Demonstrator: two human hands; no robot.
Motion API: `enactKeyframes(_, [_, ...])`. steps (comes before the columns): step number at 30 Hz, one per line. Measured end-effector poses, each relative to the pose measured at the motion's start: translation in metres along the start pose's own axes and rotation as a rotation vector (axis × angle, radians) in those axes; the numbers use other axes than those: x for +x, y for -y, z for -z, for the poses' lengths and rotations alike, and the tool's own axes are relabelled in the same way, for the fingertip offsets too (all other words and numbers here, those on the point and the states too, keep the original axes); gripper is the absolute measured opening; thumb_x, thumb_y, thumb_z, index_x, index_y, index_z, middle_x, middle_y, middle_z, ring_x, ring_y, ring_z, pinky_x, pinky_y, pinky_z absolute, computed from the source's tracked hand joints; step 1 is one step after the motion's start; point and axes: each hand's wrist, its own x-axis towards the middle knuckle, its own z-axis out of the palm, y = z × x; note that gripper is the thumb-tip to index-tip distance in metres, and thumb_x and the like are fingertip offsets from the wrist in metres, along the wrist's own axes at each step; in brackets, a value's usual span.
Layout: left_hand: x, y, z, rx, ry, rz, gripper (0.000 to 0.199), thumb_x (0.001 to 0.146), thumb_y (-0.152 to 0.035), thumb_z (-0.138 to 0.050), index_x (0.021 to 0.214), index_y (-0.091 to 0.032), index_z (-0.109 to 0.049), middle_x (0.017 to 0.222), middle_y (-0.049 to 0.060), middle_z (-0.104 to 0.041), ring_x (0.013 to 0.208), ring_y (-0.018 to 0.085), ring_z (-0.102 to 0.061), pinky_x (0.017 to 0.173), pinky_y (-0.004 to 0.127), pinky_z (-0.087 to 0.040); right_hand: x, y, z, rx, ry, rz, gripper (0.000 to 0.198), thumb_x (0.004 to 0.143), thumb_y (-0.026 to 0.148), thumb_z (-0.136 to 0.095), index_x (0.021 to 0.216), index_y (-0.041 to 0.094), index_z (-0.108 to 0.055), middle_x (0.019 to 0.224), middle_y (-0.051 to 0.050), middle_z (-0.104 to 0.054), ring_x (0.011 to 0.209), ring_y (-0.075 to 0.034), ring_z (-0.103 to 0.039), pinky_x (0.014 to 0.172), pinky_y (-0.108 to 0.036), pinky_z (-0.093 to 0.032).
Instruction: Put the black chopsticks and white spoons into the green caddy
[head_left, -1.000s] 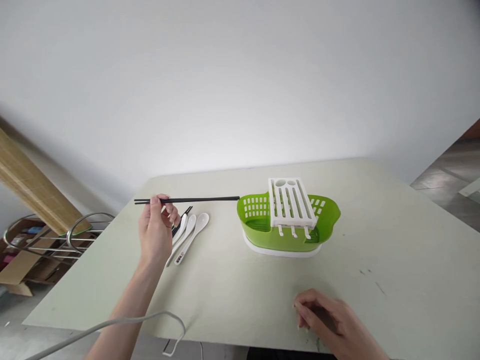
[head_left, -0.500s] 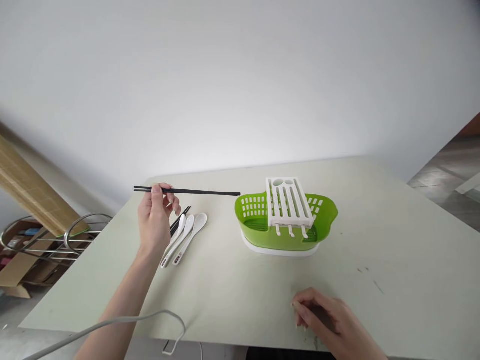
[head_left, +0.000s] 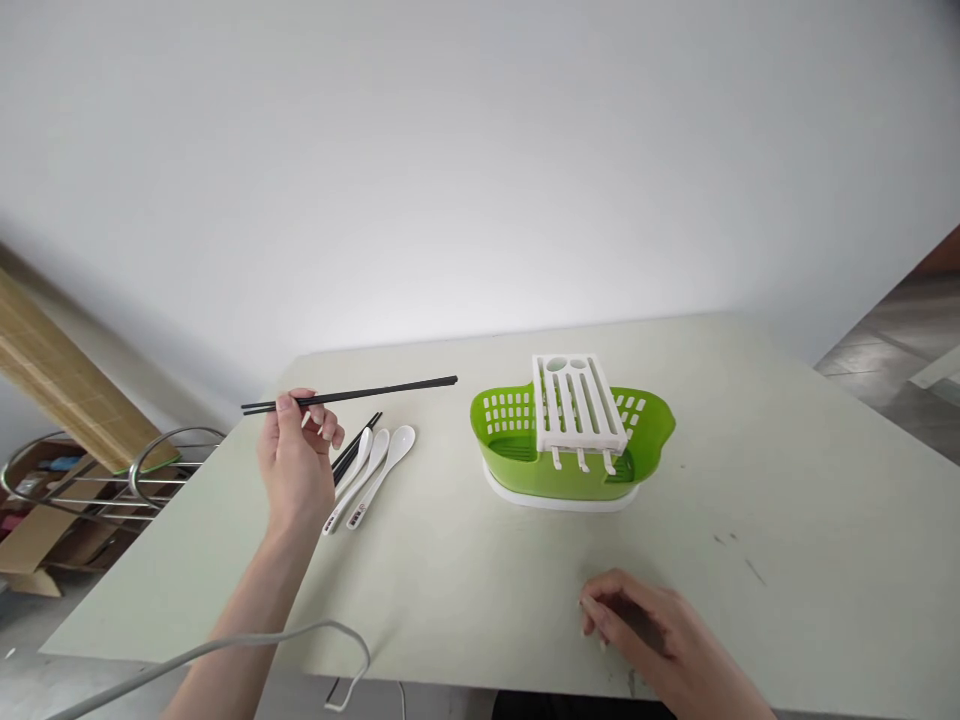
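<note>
My left hand (head_left: 296,450) pinches a pair of black chopsticks (head_left: 382,388) near one end, held almost level above the table with the far tips pointing right. Just right of that hand lie three white spoons (head_left: 381,478), side by side and slanted, with more black chopsticks (head_left: 347,460) partly hidden beneath and beside them. A green utensil basket (head_left: 517,475) with a white base stands to the right, bridged by a white slotted rack (head_left: 581,408) with two round holes and small hooks. My right hand (head_left: 649,630) rests by the front edge, fingers curled, thumb against them, holding nothing visible.
The pale table (head_left: 465,590) meets a white wall (head_left: 480,180) at its back. A grey cable (head_left: 262,638) loops over the front left. Left of the table are a metal rack (head_left: 169,470), a tan roll (head_left: 82,370) and a cardboard box (head_left: 37,555).
My left hand has moved left and slightly down with the chopsticks, whose tips are now farther from the basket and tilt up a little. My right hand has barely moved.
</note>
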Motion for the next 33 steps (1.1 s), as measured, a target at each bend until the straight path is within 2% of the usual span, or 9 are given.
enactKeyframes(3, [0.0, 0.014, 0.011, -0.157, -0.046, 0.199, 0.017, 0.097, -0.029, -0.066, 0.086, -0.017, -0.059, 0.067, -0.006, -0.04, 0.052, 0.006, -0.041, 0.045, 0.017, -0.036, 0.01, 0.011, -0.001, -0.013, -0.001, 0.004, 0.032, 0.105, 0.049, -0.05, 0.119, 0.028, -0.069, 0.089, -0.003, -0.069, 0.082, -0.018, -0.066, 0.075, -0.027, -0.055])
enactKeyframes(7, [-0.013, 0.037, 0.018, -0.283, -0.051, 0.449, 0.017, 0.098, -0.019, -0.059, 0.083, -0.016, -0.054, 0.064, -0.008, -0.032, 0.047, 0.005, -0.035, 0.043, 0.017, -0.031, 0.034, 0.023, -0.007, 0.022, 0.051, 0.059, 0.047, 0.102, 0.043, -0.055, 0.146, 0.029, -0.053, 0.106, -0.006, -0.07, 0.086, -0.019, -0.067, 0.08, -0.033, -0.058])
enactKeyframes(10, [-0.031, 0.053, 0.017, -0.253, 0.036, 0.583, 0.018, 0.097, -0.022, -0.061, 0.081, -0.016, -0.054, 0.063, -0.008, -0.03, 0.047, 0.005, -0.033, 0.043, 0.018, -0.032, 0.056, 0.026, -0.012, 0.045, -0.028, 0.1, 0.048, 0.1, 0.039, -0.056, 0.147, 0.028, -0.051, 0.112, -0.008, -0.07, 0.093, -0.022, -0.069, 0.088, -0.039, -0.058])
enactKeyframes(14, [-0.053, 0.064, 0.012, -0.128, 0.215, 0.705, 0.029, 0.092, -0.036, -0.068, 0.078, -0.018, -0.051, 0.062, -0.009, -0.025, 0.047, 0.007, -0.029, 0.042, 0.019, -0.029, 0.082, 0.021, -0.018, 0.091, -0.127, 0.065, 0.039, 0.099, 0.039, -0.053, 0.136, 0.027, -0.053, 0.118, -0.008, -0.07, 0.096, -0.022, -0.07, 0.086, -0.04, -0.058])
enactKeyframes(21, [-0.057, 0.068, -0.003, 0.38, 0.568, 0.604, 0.046, 0.095, -0.061, -0.053, 0.073, -0.021, -0.045, 0.059, -0.007, -0.036, 0.051, 0.01, -0.034, 0.05, 0.023, -0.03, 0.126, 0.003, -0.01, 0.132, -0.255, 0.044, 0.035, 0.092, 0.034, -0.056, 0.125, 0.026, -0.055, 0.137, -0.009, -0.066, 0.092, -0.02, -0.073, 0.053, -0.028, -0.055])
enactKeyframes(26, [-0.055, 0.076, -0.02, 0.834, 0.791, 0.387, 0.049, 0.101, -0.06, -0.036, 0.07, -0.022, -0.043, 0.06, -0.005, -0.039, 0.055, 0.014, -0.041, 0.057, 0.028, -0.032, 0.156, -0.014, 0.011, 0.135, -0.372, 0.053, 0.023, 0.086, 0.032, -0.056, 0.108, 0.024, -0.06, 0.131, -0.011, -0.069, 0.081, -0.02, -0.075, 0.04, -0.025, -0.047])
enactKeyframes(28, [-0.056, 0.08, -0.029, 0.985, 0.865, 0.28, 0.048, 0.103, -0.054, -0.032, 0.069, -0.022, -0.043, 0.061, -0.003, -0.042, 0.058, 0.015, -0.045, 0.06, 0.029, -0.034, 0.162, -0.02, 0.02, 0.113, -0.422, 0.054, 0.02, 0.086, 0.032, -0.055, 0.104, 0.023, -0.06, 0.122, -0.011, -0.072, 0.07, -0.018, -0.073, 0.044, -0.026, -0.049])
enactKeyframes(31, [-0.058, 0.086, -0.044, 1.169, 0.945, 0.159, 0.047, 0.106, -0.045, -0.025, 0.069, -0.023, -0.044, 0.065, 0.0, -0.053, 0.064, 0.017, -0.053, 0.064, 0.03, -0.038, 0.161, -0.025, 0.028, 0.065, -0.457, 0.059, 0.018, 0.088, 0.031, -0.053, 0.101, 0.022, -0.061, 0.089, -0.005, -0.076, 0.051, -0.013, -0.063, 0.055, -0.03, -0.051])
enactKeyframes(33, [-0.058, 0.091, -0.053, 1.302, 0.972, 0.103, 0.047, 0.107, -0.042, -0.022, 0.073, -0.023, -0.048, 0.071, 0.002, -0.061, 0.069, 0.019, -0.06, 0.067, 0.03, -0.041, 0.158, -0.026, 0.029, 0.032, -0.426, 0.082, 0.018, 0.089, 0.031, -0.053, 0.1, 0.022, -0.063, 0.076, -0.001, -0.073, 0.05, -0.014, -0.061, 0.058, -0.031, -0.051])
